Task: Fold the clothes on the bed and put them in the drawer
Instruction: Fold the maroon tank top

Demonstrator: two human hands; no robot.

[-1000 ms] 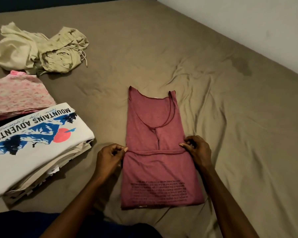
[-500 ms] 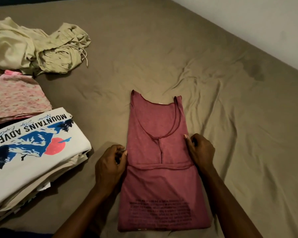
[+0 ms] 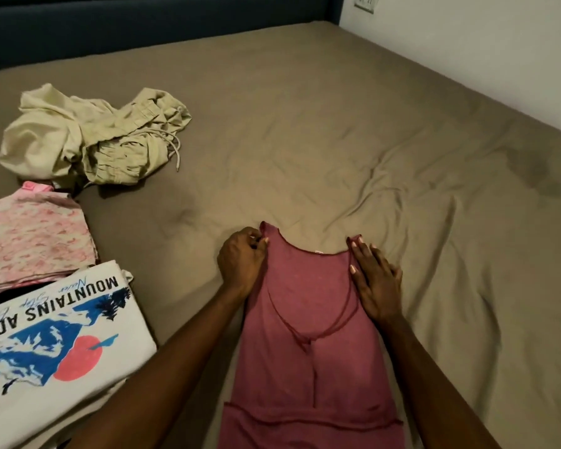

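Dusty-pink tank top (image 3: 308,367) lies part-folded on the bed (image 3: 337,124) — left hand (image 3: 242,265) pinching one strap, right hand (image 3: 374,281) flat.

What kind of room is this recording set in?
Most likely a bedroom: a bed with an olive-brown sheet fills the view, a dark headboard stands behind it, and folded clothes are stacked at the left.

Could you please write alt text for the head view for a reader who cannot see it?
The left hand pinches one shoulder strap of a partly folded maroon tank top on a brown bed; the right hand lies flat on the other. To the left sit folded shirts and crumpled beige shorts.
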